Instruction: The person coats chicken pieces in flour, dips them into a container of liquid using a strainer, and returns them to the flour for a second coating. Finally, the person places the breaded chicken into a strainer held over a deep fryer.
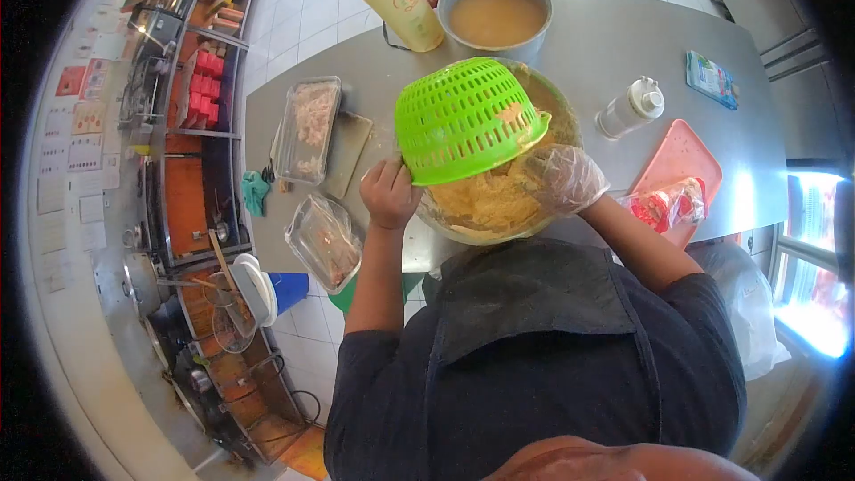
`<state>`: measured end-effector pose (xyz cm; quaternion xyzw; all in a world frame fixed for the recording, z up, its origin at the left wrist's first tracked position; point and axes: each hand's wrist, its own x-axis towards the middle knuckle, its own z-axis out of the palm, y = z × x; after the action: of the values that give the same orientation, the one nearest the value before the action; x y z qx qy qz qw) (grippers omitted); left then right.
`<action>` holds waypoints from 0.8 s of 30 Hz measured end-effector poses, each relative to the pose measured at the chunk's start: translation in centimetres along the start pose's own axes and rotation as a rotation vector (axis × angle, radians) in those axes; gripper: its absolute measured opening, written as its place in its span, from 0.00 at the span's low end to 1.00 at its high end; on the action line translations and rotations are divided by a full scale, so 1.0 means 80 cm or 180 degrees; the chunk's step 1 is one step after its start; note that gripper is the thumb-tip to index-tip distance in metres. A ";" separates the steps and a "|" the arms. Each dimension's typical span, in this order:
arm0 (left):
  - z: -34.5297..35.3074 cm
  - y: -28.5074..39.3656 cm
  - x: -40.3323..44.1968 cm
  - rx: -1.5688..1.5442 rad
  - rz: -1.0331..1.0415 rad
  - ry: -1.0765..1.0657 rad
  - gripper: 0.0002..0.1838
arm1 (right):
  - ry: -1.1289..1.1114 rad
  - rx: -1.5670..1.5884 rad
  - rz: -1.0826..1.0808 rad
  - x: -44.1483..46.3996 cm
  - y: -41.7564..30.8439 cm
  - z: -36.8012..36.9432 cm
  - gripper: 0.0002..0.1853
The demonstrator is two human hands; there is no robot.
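Note:
My bare left hand (390, 193) grips the rim of a green perforated basket (465, 116), which is tilted over a large metal bowl (570, 116). Yellowish, floury mixture (490, 205) fills the bowl, and some of it clings to the basket's right rim. My right hand (567, 178) wears a clear plastic glove and is at the bowl's right side, against the mixture. Its fingertips are partly hidden, so their grip cannot be made out.
Behind the bowl stand a pot of cloudy liquid (499, 18) and a film roll (396, 0). Clear trays (310, 129) with pale pieces lie left. To the right are a white bottle (631, 109), a pink tray (681, 156) and a blue packet (712, 80).

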<state>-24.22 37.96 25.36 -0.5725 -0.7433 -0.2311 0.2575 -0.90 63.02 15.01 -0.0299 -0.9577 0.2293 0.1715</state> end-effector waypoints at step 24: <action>0.182 -0.006 0.187 -0.4740 -0.3590 -0.0550 0.21 | -0.2174 -0.1067 0.1015 0.054 -0.066 -0.068 0.27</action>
<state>-29.55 58.07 23.93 -0.1603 -0.5883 -0.6948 -0.3814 -2.97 61.21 23.27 -0.1276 -0.9670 0.0906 -0.2011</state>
